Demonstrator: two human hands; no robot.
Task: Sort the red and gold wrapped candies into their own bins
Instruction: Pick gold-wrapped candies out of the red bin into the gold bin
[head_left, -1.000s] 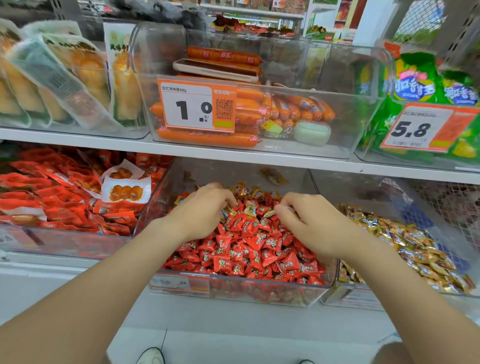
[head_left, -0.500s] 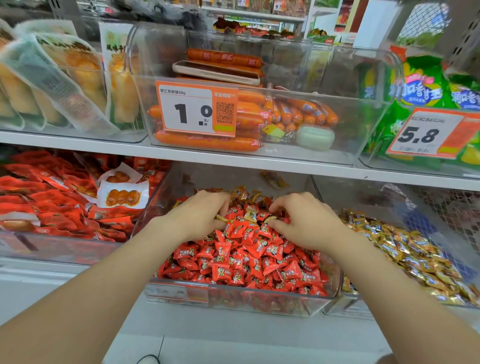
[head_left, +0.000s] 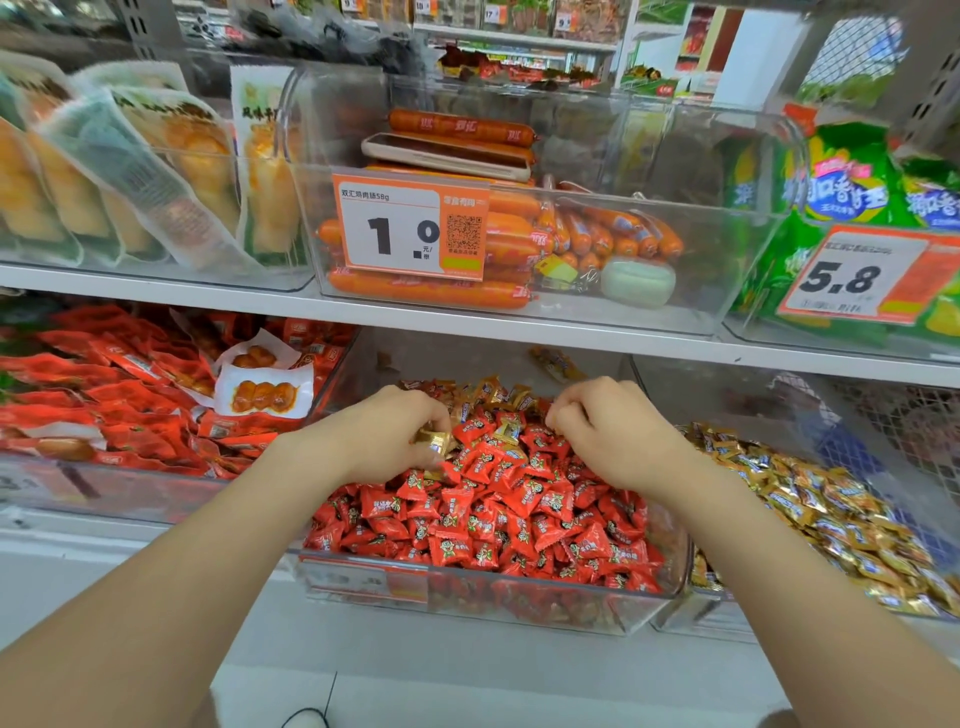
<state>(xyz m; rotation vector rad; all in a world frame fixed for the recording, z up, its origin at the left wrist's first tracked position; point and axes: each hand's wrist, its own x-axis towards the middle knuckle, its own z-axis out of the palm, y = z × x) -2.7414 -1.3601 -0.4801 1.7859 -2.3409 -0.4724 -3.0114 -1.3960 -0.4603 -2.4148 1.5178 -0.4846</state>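
Note:
A clear middle bin (head_left: 519, 608) on the lower shelf is heaped with red wrapped candies (head_left: 498, 525); several gold wrapped candies (head_left: 498, 395) lie mixed in at its back. To its right, another clear bin (head_left: 696, 623) holds gold candies (head_left: 831, 514). My left hand (head_left: 384, 436) sits over the back left of the red heap, its fingers curled round gold candies (head_left: 436, 441). My right hand (head_left: 608, 431) hovers over the back right of the heap with fingers curled; what they hold is hidden.
The shelf board (head_left: 467, 322) hangs just above my hands. On it stands a clear bin of orange sausages (head_left: 431, 291) with a phone (head_left: 447, 156) on top. Red snack packets (head_left: 119, 395) fill the bin at lower left. Green bags (head_left: 852, 187) sit upper right.
Both hands have stayed over the back of the red heap, drawing slightly closer together. Gold candies now show in my left hand's fingers.

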